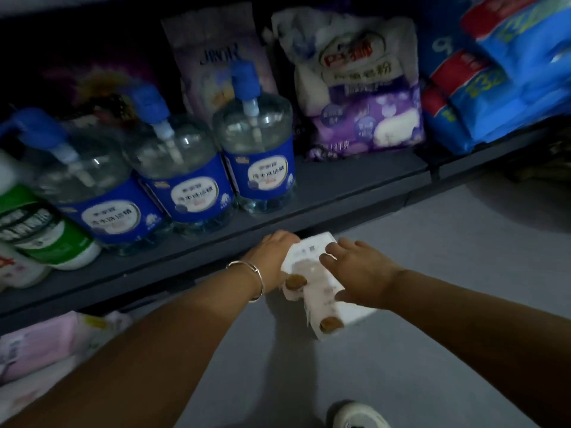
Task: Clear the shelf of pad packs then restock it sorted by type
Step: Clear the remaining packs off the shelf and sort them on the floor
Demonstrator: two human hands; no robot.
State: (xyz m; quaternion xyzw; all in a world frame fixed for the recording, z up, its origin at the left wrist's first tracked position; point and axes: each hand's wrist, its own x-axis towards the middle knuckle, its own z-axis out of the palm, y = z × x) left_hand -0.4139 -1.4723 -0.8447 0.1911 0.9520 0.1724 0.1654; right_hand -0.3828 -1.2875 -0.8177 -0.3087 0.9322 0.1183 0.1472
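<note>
White pad pack (318,273) held low, just in front of shelf edge (216,239). Left hand (275,251) grips its side; right hand (358,273) lies spread on top, probably steadying it.

Dim overall; far shelf (340,180) recesses nearly black, grey floor (463,273) lit brighter, white pack (312,264) glaring, bottles (185,168) at left motion-smeared, straight lines bowing toward the edges
</note>
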